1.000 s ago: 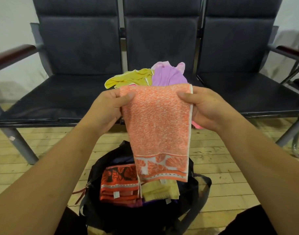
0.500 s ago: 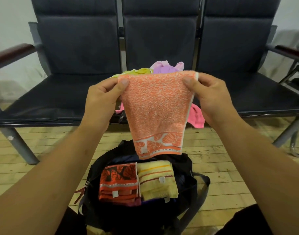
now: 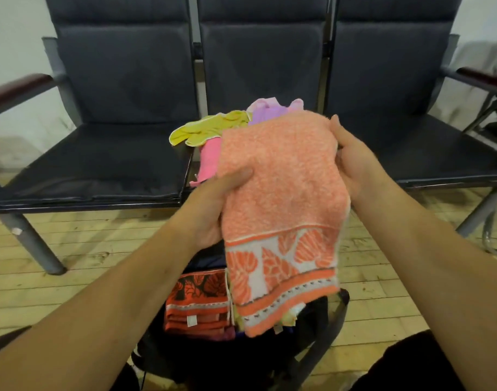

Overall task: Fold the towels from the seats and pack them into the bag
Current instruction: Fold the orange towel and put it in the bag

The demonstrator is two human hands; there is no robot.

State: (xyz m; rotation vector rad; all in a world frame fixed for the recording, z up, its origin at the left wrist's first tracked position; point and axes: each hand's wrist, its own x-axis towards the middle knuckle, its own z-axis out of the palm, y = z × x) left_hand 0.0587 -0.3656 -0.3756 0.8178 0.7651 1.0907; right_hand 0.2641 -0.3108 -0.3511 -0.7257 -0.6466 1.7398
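**The orange towel hangs over the bag**

Left hand grips the orange towel's left edge, thumb on top; right hand clasps its upper right edge. Its long axis runs downward, the patterned border hanging over the bag directly below both hands, beside a packed red towel. Loose towels wait on the seat beyond.
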